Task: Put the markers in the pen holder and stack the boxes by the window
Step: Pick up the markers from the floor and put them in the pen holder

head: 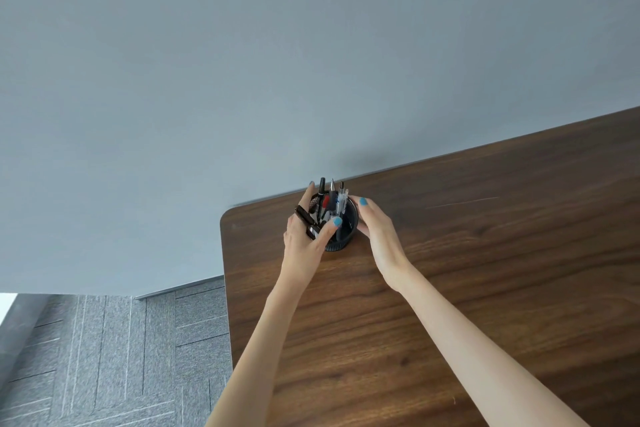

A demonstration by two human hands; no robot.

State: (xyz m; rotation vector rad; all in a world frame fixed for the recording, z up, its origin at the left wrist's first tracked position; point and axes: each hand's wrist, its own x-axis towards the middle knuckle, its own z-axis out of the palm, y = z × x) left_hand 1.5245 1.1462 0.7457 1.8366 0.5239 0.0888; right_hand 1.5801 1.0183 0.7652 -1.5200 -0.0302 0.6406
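A round black mesh pen holder (347, 234) stands near the far left corner of the dark wooden table (485, 253). Several pens and markers (331, 199) stick up out of it. My left hand (306, 236) wraps the holder's left side, thumb across its front, and a black marker (305, 220) lies across the hand's fingers. Cupped against the holder's right side is my right hand (375, 227), fingertips on the rim. No boxes are in view.
A plain grey wall (242, 62) runs right behind the table's far edge. The table's left edge drops to grey carpet tiles (121, 357). A bright strip at the far left (7, 305) may be a window.
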